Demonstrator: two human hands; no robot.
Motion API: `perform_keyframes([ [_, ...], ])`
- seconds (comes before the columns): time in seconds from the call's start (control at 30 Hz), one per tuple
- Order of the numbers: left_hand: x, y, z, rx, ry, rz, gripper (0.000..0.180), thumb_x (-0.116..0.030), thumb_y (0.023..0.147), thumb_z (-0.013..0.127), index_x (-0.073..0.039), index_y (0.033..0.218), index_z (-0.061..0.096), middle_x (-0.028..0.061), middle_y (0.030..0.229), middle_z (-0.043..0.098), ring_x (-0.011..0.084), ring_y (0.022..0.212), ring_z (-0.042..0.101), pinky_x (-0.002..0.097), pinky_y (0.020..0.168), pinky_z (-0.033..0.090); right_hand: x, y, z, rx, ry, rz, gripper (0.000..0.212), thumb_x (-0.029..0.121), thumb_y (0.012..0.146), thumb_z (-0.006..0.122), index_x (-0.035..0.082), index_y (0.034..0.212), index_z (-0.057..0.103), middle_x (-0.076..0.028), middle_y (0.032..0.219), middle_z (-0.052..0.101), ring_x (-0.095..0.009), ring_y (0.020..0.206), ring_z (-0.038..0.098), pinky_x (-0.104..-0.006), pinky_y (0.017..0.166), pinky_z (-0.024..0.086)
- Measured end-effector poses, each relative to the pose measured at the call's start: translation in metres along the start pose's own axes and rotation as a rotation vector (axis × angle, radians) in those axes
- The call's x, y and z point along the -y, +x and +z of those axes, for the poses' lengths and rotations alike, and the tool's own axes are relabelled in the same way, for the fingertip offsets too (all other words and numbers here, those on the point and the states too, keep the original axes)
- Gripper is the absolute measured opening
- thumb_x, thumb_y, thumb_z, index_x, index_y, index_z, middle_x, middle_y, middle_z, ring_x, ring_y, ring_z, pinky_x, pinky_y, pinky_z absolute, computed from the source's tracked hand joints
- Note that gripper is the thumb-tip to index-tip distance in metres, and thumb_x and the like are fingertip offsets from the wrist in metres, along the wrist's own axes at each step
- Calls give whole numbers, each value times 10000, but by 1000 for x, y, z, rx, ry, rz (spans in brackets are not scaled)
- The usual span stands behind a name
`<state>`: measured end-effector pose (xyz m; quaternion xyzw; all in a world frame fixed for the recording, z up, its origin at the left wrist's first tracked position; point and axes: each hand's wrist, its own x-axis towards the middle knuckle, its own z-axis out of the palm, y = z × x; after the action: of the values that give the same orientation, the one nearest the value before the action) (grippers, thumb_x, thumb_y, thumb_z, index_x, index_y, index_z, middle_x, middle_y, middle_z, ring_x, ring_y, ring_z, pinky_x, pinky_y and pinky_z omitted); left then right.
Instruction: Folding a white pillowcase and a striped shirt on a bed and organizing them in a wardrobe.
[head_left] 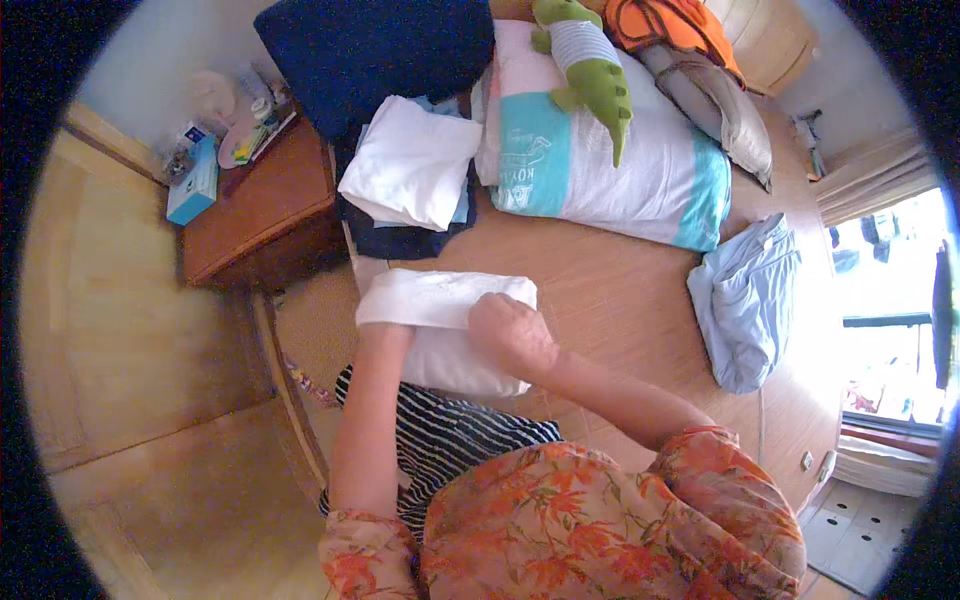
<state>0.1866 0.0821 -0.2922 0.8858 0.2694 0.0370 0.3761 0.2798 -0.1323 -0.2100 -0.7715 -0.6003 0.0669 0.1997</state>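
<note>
A white folded garment [450,365] lies in front of me at the bed's near edge, its far part turned over into a band. My left hand [390,335] is tucked under that band at the left, so its fingers are hidden. On the right side of the band, my right hand [512,332] is closed, with curled fingers gripping the white fabric. Just beyond, a stack of folded clothes has a white piece [412,165] on top and darker pieces below. A crumpled light blue garment [748,305] rests farther to the right.
Behind are a dark blue cushion-like block [380,60], a bagged white and turquoise quilt [610,180], a green plush crocodile [595,80] and an orange cloth [675,35]. A brown cabinet [260,215] with a blue tissue box [193,185] stands left; a window [890,310] is at right.
</note>
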Motion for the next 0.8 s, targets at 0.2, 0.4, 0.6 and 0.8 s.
perform_keyframes([
  [0.2,-45,-40,-36,532,590,-215,307,-255,871,518,-104,1069,697,161,1153,637,352,1095,592,436,916,482,14,-24,-43,98,603,93,153,28,795,504,36,911,604,-197,944,621,-400,876,621,-473,750,504],
  [0.4,-58,-68,-20,99,383,-76,248,-195,864,518,-83,969,713,167,1032,674,348,983,631,440,853,496,-21,-30,-22,169,434,244,203,41,779,550,33,979,583,-202,998,615,-433,908,606,-492,795,503],
  [0.6,-58,-59,3,-26,279,-98,261,-257,838,545,-85,926,720,169,935,687,354,908,647,427,793,514,-39,-67,0,-22,313,240,142,-5,760,542,39,893,519,-179,918,560,-414,824,577,-460,692,491],
  [0.8,-111,-96,-11,56,42,182,239,-212,844,549,-38,927,691,186,976,664,333,925,633,418,799,506,-40,-83,-3,-58,412,214,190,77,793,587,54,980,561,-189,982,590,-411,881,586,-491,755,508],
])
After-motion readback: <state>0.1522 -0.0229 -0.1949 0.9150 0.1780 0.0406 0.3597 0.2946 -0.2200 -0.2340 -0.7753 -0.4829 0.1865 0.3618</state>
